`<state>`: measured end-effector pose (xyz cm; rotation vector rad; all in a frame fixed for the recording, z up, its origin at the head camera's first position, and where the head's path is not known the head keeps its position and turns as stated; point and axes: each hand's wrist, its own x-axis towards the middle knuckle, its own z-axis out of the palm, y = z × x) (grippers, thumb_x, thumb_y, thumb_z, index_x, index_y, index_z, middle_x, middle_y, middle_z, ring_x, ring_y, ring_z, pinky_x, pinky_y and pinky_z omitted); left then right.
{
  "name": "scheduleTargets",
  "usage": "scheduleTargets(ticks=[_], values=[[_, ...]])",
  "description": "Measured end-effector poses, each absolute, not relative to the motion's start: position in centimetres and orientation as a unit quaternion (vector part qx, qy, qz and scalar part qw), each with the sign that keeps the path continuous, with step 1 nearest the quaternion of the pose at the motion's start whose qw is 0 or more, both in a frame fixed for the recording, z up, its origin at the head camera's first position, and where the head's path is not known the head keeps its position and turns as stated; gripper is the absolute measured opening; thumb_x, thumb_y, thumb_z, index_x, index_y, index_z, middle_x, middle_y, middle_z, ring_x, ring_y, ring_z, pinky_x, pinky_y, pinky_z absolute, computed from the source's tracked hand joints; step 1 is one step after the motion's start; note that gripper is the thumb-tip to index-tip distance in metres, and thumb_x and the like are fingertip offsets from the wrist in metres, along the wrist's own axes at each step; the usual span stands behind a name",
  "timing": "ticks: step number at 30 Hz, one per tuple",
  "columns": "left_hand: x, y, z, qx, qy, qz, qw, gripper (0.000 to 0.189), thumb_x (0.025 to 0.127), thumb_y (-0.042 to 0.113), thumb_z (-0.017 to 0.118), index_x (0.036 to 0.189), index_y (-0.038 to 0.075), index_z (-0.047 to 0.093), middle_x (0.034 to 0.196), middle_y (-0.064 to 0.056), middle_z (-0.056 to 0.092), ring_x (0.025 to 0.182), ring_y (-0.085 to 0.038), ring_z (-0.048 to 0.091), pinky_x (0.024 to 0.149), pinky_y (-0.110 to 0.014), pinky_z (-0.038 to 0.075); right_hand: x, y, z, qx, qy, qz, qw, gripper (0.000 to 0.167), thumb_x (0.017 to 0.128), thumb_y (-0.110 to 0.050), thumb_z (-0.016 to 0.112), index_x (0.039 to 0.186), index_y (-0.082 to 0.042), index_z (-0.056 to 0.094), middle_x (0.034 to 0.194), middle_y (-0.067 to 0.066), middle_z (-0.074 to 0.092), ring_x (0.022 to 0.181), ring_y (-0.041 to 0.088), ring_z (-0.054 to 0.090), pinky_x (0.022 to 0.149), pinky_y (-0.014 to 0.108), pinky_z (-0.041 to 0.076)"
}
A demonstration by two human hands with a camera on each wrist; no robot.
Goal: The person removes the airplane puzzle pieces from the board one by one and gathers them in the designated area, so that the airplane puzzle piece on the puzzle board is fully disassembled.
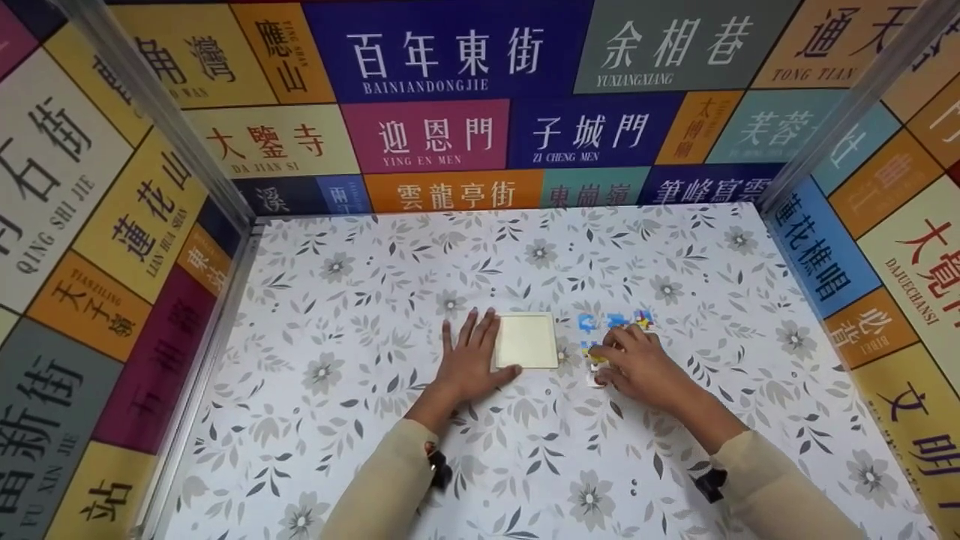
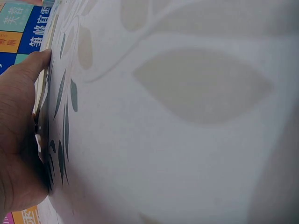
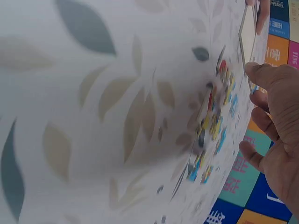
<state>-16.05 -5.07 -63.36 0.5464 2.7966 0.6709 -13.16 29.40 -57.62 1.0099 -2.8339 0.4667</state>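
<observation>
A cream square tray with a thin raised rim lies on the patterned table. My left hand rests flat beside it, fingers spread, index finger along the tray's left edge and thumb at its lower left corner. To the tray's right, small colourful jigsaw pieces in blue, yellow and red lie in a loose group. Over the near pieces is my right hand, its fingers bent loosely and its fingertips close to them. The right wrist view shows these pieces on the tabletop, with the fingers apart and nothing gripped between them.
White tabletop with grey flowers and leaves stretches around both hands. Panels of coloured blocks with Chinese lettering stand behind and at both sides. Clear strips run up the back corners. Dark wrist bands sit over the beige sleeves.
</observation>
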Motion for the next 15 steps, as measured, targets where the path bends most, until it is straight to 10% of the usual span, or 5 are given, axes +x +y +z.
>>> scheduleTargets(ticks=[15], values=[[-15.9, -5.2, -63.3, 0.197, 0.948, 0.232, 0.094, 0.104, 0.104, 0.070, 0.055, 0.179, 0.009, 0.017, 0.189, -0.007, 0.012, 0.176, -0.036, 0.004, 0.134, -0.075, -0.007, -11.3, 34.8, -57.6, 0.293, -0.946, 0.116, 0.073, 0.035, 0.093, -0.011, 0.089, 0.126, -0.017, 0.078, 0.124, 0.012, 0.062, 0.115, 0.040, 0.056, 0.089, 0.064, 0.046]])
